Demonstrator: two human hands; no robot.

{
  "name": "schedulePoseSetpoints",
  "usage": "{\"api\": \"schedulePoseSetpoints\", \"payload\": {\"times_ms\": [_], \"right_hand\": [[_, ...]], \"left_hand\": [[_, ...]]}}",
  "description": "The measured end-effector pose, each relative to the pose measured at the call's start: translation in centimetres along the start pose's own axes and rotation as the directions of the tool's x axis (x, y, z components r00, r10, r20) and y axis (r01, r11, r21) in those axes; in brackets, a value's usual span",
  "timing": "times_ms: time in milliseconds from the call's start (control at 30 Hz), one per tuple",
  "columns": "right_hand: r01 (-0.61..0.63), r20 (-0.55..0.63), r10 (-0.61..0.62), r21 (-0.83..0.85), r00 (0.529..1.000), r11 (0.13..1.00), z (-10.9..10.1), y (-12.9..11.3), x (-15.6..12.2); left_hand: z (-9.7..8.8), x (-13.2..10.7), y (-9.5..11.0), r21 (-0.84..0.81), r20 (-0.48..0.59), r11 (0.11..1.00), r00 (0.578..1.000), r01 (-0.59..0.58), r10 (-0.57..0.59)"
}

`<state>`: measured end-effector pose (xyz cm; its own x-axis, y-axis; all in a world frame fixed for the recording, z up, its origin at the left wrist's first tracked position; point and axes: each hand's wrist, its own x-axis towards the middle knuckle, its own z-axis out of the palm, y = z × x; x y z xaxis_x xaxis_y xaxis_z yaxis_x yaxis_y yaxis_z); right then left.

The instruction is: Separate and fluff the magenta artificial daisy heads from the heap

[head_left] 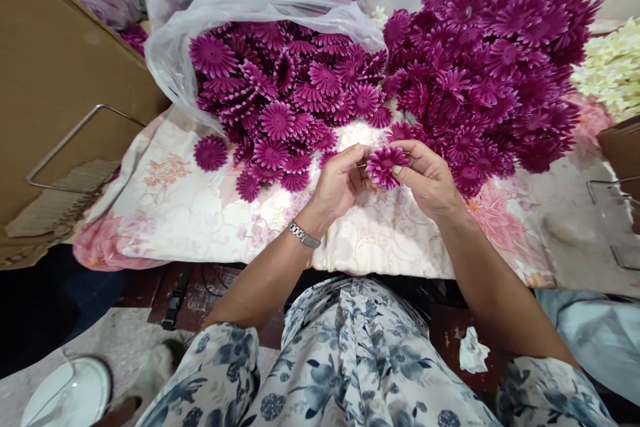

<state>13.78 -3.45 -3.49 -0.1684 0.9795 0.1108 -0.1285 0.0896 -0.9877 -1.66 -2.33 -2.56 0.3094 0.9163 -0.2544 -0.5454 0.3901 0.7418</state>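
Between my two hands, over the front of the table, is a purple artificial flower head with pale-edged petals. My left hand pinches it at its left side, fingers curled partly behind the petals. From the right, my right hand grips the petals between thumb and fingers. Behind my left hand, loose purple flower heads spill out of a clear plastic bag. One single flower head lies apart on the cloth. A tall heap of purple flowers rises beyond my right hand.
A floral tablecloth covers the table. At the left stands a cardboard box with a bent metal wire. Cream flowers lie at the far right, above another brown box. Crumpled white paper sits below the table edge.
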Motion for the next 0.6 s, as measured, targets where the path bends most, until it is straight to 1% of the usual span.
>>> {"api": "schedulePoseSetpoints", "payload": {"times_ms": [167,267,300,333,367,433,467,500,533,600], "right_hand": [[0.015,-0.014,-0.018,-0.17,1.0,0.985,0.3,0.1,-0.1],[0.062,-0.051,-0.085,-0.356,0.995,0.933,0.3,0.5,-0.2],[0.088,-0.075,-0.134,-0.439,0.988,0.894,0.3,0.5,-0.3],[0.127,-0.099,-0.209,-0.528,0.973,0.84,0.3,0.5,-0.3],[0.175,-0.11,-0.304,-0.616,0.946,0.768,0.4,0.4,-0.4],[0.277,-0.067,-0.495,-0.76,0.866,0.588,0.7,0.0,-0.4],[0.321,-0.017,-0.558,-0.803,0.83,0.501,0.8,-0.2,-0.5],[0.355,0.035,-0.592,-0.828,0.805,0.434,1.0,-0.3,-0.5],[0.377,0.075,-0.605,-0.841,0.793,0.389,1.2,-0.5,-0.5],[0.394,0.112,-0.606,-0.848,0.787,0.355,1.4,-0.6,-0.5]], "left_hand": [[0.1,-0.1,-0.5,0.008,0.062,0.999,0.997,0.046,-0.047],[0.2,-0.2,-0.5,-0.019,0.025,1.0,1.0,0.017,-0.016],[0.2,-0.2,-0.4,-0.03,0.008,1.0,1.0,0.003,-0.003],[0.2,-0.2,-0.3,-0.041,-0.01,0.999,1.0,-0.005,0.005],[0.2,-0.2,-0.2,-0.049,-0.025,0.999,1.0,-0.009,0.008],[0.1,-0.3,-0.1,-0.053,-0.047,0.999,0.999,-0.012,0.009],[0.1,-0.3,0.0,-0.05,-0.052,0.999,0.999,-0.017,0.014],[0.2,-0.4,0.1,-0.047,-0.05,0.999,0.999,-0.023,0.02],[0.2,-0.5,0.2,-0.041,-0.044,0.999,0.999,-0.027,0.026],[0.3,-0.7,0.3,-0.027,-0.035,0.999,0.999,-0.033,0.032]]}}
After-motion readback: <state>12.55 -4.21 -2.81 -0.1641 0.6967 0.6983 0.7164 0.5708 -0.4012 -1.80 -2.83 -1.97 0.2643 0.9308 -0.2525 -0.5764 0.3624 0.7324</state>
